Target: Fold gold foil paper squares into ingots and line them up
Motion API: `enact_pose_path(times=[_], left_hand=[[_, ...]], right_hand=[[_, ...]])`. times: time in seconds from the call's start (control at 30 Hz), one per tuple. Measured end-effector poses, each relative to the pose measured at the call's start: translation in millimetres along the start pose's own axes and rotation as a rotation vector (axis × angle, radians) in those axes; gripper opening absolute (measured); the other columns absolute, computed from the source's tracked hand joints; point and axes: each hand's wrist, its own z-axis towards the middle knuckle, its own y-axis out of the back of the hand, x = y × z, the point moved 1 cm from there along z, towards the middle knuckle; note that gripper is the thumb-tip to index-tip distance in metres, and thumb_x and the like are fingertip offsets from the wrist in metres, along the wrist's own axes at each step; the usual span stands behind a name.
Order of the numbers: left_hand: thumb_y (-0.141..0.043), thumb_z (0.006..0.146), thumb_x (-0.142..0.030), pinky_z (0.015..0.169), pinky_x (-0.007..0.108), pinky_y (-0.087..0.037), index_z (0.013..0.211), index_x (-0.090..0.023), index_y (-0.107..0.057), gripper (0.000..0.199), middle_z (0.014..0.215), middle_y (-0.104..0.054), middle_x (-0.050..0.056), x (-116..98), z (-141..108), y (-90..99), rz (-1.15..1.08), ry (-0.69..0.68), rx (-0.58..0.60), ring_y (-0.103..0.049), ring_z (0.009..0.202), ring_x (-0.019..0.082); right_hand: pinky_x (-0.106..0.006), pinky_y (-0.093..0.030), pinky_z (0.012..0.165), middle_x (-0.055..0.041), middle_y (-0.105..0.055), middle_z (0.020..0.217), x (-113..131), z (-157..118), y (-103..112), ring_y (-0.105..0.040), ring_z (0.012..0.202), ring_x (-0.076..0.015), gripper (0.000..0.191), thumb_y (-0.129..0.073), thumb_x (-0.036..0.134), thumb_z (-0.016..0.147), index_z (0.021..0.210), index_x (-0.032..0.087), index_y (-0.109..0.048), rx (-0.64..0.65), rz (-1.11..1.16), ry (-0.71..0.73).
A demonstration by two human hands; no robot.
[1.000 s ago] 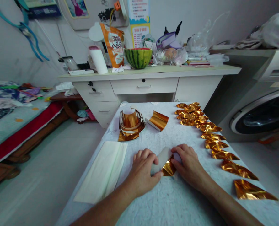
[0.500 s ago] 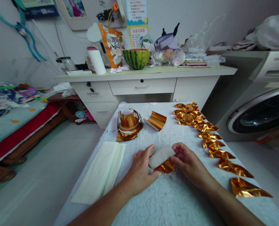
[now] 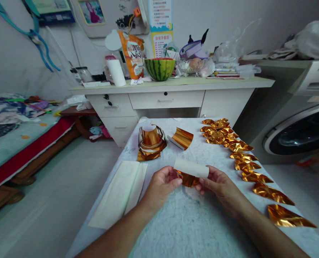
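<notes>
Between my hands is a curled sheet of gold foil paper (image 3: 191, 168), its white back facing up and a gold strip showing below. My left hand (image 3: 163, 184) pinches its left end between thumb and fingers. At the right end, my right hand (image 3: 217, 184) grips it the same way. Beyond them on the covered table lie a loose curled gold foil sheet (image 3: 183, 138) and a curled stack of gold foil sheets (image 3: 151, 139). Several folded gold foil pieces (image 3: 247, 165) run in a row along the right side.
Pale folded paper sheets (image 3: 115, 195) lie left of my left forearm. A white desk (image 3: 166, 98) stands behind the table, bearing a half watermelon (image 3: 159, 68) and an orange snack bag (image 3: 133, 55). On the right is a washing machine (image 3: 291, 96); a bed (image 3: 27, 143) is at left.
The held foil sheet has been turned more level and opened out, its white back now straighter. My left hand has shifted from steadying its side to pinching its left end.
</notes>
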Motion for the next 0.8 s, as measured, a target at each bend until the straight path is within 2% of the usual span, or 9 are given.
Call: enact_pose_path(times=[0.2, 0.33, 0.43, 0.57, 0.7, 0.8], left_hand=[[-0.064, 0.082, -0.037, 0.063, 0.025, -0.047, 0.087, -0.015, -0.057, 0.024, 0.089, -0.064, 0.004, -0.6, -0.5, -2.8, 0.063, 0.064, -0.06, -0.06, 0.078, 0.015], [-0.061, 0.084, -0.032, 0.057, 0.022, -0.044, 0.092, -0.021, -0.046, 0.021, 0.076, -0.06, -0.003, 2.4, -0.5, -4.8, 0.061, 0.011, -0.1, -0.057, 0.065, 0.012], [-0.058, 0.085, -0.026, 0.055, 0.02, -0.042, 0.097, -0.024, -0.039, 0.023, 0.071, -0.055, -0.007, 5.5, -1.5, -4.7, 0.077, -0.033, -0.141, -0.054, 0.059, 0.01], [-0.053, 0.087, -0.022, 0.065, 0.021, -0.045, 0.096, -0.022, -0.044, 0.013, 0.084, -0.058, -0.002, 6.0, -3.8, -3.7, 0.186, -0.073, -0.153, -0.06, 0.073, 0.012], [-0.053, 0.086, -0.02, 0.072, 0.026, -0.048, 0.108, -0.021, -0.052, 0.022, 0.104, -0.06, 0.004, 4.9, -5.0, -2.6, 0.242, -0.075, -0.168, -0.062, 0.081, 0.014], [-0.051, 0.087, -0.022, 0.072, 0.028, -0.049, 0.111, -0.02, -0.058, 0.025, 0.098, -0.065, 0.005, 3.9, -5.2, -2.5, 0.274, -0.048, -0.138, -0.063, 0.078, 0.016]], right_hand=[[-0.021, -0.037, 0.048, 0.0046, -0.057, 0.061, -7.5, 0.1, -0.2, -0.046, 0.05, -0.0086, 0.041, -0.078, 0.049, 0.07, 0.082, 0.018, -0.053, 0.045, -0.147, -0.018], [-0.019, -0.029, 0.044, 0.0069, -0.051, 0.065, -9.0, -1.4, -3.0, -0.039, 0.049, -0.0061, 0.039, -0.075, 0.048, 0.075, 0.088, 0.02, -0.051, 0.077, -0.195, 0.009], [-0.019, -0.033, 0.047, 0.0047, -0.055, 0.074, -8.8, -3.3, -7.8, -0.044, 0.055, -0.0077, 0.039, -0.072, 0.044, 0.079, 0.103, 0.021, -0.051, 0.124, -0.209, 0.045], [-0.021, -0.041, 0.055, 0.0013, -0.061, 0.086, -10.5, -6.3, -11.7, -0.053, 0.065, -0.011, 0.056, -0.071, 0.038, 0.081, 0.126, 0.024, -0.042, 0.129, -0.23, 0.072], [-0.024, -0.045, 0.059, -0.002, -0.064, 0.095, -11.7, -8.9, -11.5, -0.058, 0.074, -0.0146, 0.06, -0.069, 0.034, 0.081, 0.132, 0.024, -0.041, 0.101, -0.319, 0.097], [-0.026, -0.048, 0.064, -0.0034, -0.065, 0.099, -10.8, -10.0, -10.8, -0.06, 0.08, -0.0168, 0.057, -0.068, 0.032, 0.082, 0.133, 0.024, -0.043, 0.103, -0.395, 0.126]])
